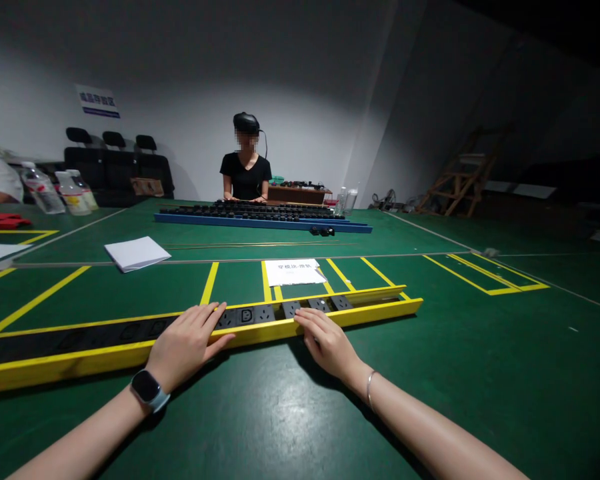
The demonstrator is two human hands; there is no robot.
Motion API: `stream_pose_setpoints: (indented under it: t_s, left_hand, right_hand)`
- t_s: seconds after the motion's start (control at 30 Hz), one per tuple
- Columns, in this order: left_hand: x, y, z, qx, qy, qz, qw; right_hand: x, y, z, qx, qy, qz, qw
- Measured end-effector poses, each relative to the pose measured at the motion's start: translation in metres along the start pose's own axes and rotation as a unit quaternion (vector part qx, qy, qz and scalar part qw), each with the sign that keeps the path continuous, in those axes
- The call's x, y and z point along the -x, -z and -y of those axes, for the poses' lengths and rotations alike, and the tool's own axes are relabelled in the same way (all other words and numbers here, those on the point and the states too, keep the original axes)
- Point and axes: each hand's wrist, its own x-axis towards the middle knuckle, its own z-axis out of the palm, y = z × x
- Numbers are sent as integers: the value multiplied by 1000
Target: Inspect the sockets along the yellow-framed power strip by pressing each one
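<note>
A long yellow rail [370, 316], a channel with upright walls, lies across the near part of the table. Black socket modules sit inside it; several at the left are packed close, while a socket module [265, 313] and others toward the right have gaps between them. My left hand [187, 340], with a watch on its wrist, is laid over the channel, fingers across the modules and thumb against the front wall. My right hand [327, 340] is curled at the front wall, its fingertips on a loose socket module [291, 309]; its thumb is partly hidden.
Behind the rail lie a printed paper sign [293, 272] and a white booklet [137, 253] on the green table [480, 373]. Farther back, blue rails [260, 221] with black modules lie before a seated person [246, 173]. Bottles [73, 195] stand at the left.
</note>
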Motion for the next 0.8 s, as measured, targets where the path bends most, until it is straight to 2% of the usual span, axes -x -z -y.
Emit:
stream_pose_setpoints:
  t_s: [0.2, 0.43, 0.8]
  left_hand:
    - [2, 0, 1, -15, 1, 6, 1000]
    - [5, 0, 3, -15, -4, 9, 1000]
    - [3, 2, 2, 7, 2, 4, 1000]
  right_hand:
    - [0, 3, 6, -2, -23, 10, 1000]
    - [0, 7, 2, -20, -36, -7, 999]
    - [1, 9, 0, 11, -27, -19, 999]
